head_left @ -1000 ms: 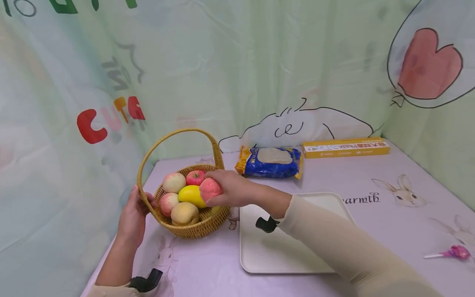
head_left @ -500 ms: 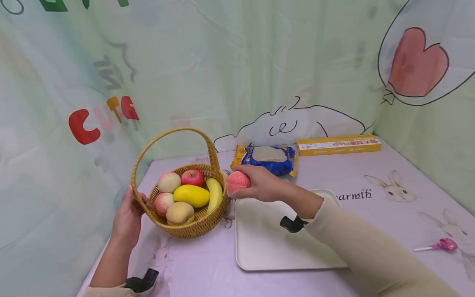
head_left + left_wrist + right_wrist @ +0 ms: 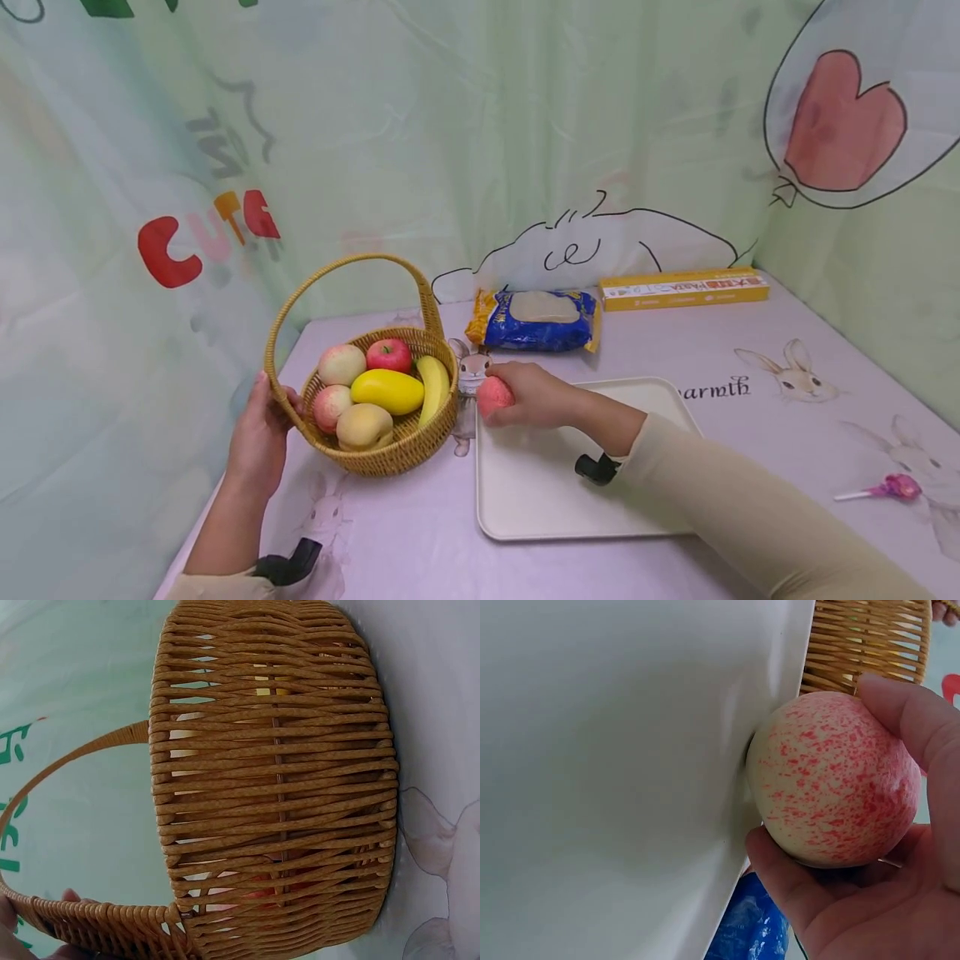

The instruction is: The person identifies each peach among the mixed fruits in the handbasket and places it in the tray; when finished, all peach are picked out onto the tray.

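Observation:
My right hand (image 3: 542,396) grips a pink-speckled peach (image 3: 832,780) between thumb and fingers. The peach is low over the left back rim of a white rectangular tray (image 3: 555,492); in the right wrist view it overlaps the tray's edge. Around the base of the handle of a round wicker basket (image 3: 378,462), my left hand (image 3: 257,442) curls its fingers. Inside the basket lie a banana (image 3: 432,387), a yellow mango (image 3: 387,392), a red apple (image 3: 390,355), a tan peach (image 3: 364,427) and two pale pink peaches (image 3: 342,367). Basketwork fills most of the left wrist view.
Behind the tray lies a blue and yellow wipes-like pack (image 3: 542,321). A long yellow pasta box (image 3: 684,290) sits at the back right, against the curtain. Far to the right a wrapped lollipop (image 3: 896,487) lies on the rabbit-print tablecloth (image 3: 420,542).
My right hand has carried the peach out of the basket, rightward and then down to the tray's left back edge. The banana has come into sight. My left hand keeps its grip on the handle.

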Demonstrator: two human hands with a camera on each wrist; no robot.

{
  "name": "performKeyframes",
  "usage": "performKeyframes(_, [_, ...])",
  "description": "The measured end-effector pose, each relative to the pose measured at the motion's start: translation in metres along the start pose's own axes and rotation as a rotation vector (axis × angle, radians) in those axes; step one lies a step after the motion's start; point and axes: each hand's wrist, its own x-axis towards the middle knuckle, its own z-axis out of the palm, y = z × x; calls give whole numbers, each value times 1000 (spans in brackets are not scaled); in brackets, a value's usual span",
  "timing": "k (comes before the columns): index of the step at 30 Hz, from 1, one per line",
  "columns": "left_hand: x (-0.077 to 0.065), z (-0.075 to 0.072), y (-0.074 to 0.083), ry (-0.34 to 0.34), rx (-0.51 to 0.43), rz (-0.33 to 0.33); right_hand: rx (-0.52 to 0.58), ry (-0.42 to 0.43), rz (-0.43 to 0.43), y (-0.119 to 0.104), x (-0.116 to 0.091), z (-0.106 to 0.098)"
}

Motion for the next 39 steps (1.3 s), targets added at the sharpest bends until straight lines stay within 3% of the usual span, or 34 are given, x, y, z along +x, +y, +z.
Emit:
performKeyframes(7, [1,1,4,2,20,4,-96,4,50,-6,3,3])
performKeyframes(12, [3,1,6,7,19,3,-102,14,72,-12,2,1])
performKeyframes(17, [4,0,7,14,12,7,-79,51,18,-20,4,-6])
performKeyframes(25, [5,-1,7,25,16,5,-25,42,-101,-45,11,-17])
performKeyframes(39, [4,3,3,36,10,-14,51,-110,-190,-101,42,-7])
